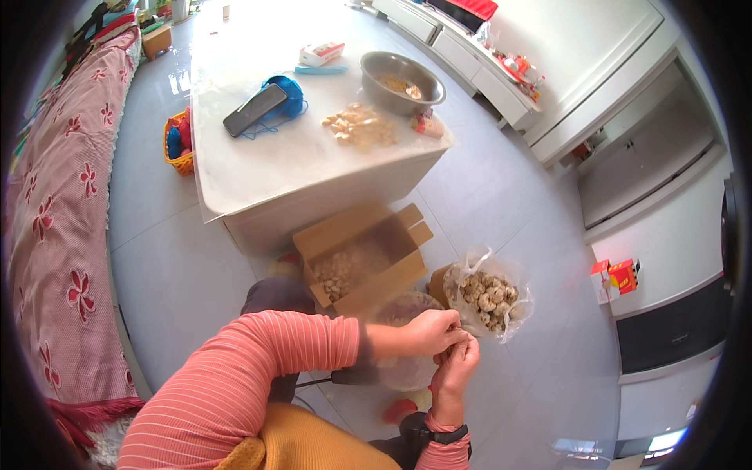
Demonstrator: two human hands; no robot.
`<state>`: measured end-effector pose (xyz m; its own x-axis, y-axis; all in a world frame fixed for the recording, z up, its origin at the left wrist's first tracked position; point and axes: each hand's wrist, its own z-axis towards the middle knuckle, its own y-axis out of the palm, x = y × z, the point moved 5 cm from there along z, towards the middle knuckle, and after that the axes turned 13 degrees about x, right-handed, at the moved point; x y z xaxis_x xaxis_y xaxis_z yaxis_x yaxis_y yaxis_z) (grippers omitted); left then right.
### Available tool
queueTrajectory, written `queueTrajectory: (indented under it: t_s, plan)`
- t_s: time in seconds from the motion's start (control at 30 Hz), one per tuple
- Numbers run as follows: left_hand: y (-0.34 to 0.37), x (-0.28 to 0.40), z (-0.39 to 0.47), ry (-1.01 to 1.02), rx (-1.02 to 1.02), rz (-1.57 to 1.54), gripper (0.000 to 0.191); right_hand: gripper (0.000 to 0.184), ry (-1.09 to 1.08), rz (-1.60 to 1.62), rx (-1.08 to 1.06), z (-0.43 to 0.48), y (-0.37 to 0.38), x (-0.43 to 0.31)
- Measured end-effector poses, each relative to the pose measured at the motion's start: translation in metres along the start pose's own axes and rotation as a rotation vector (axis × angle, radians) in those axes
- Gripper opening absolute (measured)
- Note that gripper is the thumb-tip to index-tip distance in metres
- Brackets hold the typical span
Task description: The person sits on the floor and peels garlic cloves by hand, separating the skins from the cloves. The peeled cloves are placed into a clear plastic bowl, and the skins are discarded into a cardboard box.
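Observation:
My left hand [436,333] and my right hand [457,365] meet fingertip to fingertip over a round pale, purplish basin or tray [405,376]. Between their fingers is a small brownish thing that looks like garlic, mostly hidden. Just beyond them, a clear plastic bag [524,302] holds whole garlic bulbs [490,296]. An open cardboard box [382,288] with garlic cloves [336,273] inside stands on the floor to the left of the bag. On the white table, peeled cloves [358,124] lie in a pile beside a steel bowl [402,106] with some contents.
The white table [258,182] also bears a smartphone [255,110], blue yarn [288,97], a tissue pack [321,53] and a small can [427,126]. An orange basket [184,165] of yarn stands at its left side. A covered sofa [64,194] runs along the left.

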<state>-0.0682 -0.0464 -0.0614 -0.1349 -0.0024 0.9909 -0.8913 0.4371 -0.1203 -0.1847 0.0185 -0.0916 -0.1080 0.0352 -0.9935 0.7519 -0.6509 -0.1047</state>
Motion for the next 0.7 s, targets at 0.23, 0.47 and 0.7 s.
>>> queueTrajectory:
  t_s: [0.23,0.47,0.7]
  plan:
    - [-0.018,0.013,0.001,0.196,0.193,0.211,0.022,0.029,0.185,0.15,-0.091,0.009,0.028,-0.007]
    - [-0.02,0.015,-0.002,0.291,0.111,0.354,0.02,0.022,0.312,0.413,-0.166,-0.014,0.051,-0.029]
    - [-0.033,0.018,0.009,0.397,0.128,0.397,0.025,0.02,0.396,0.388,-0.087,-0.001,0.071,-0.038]
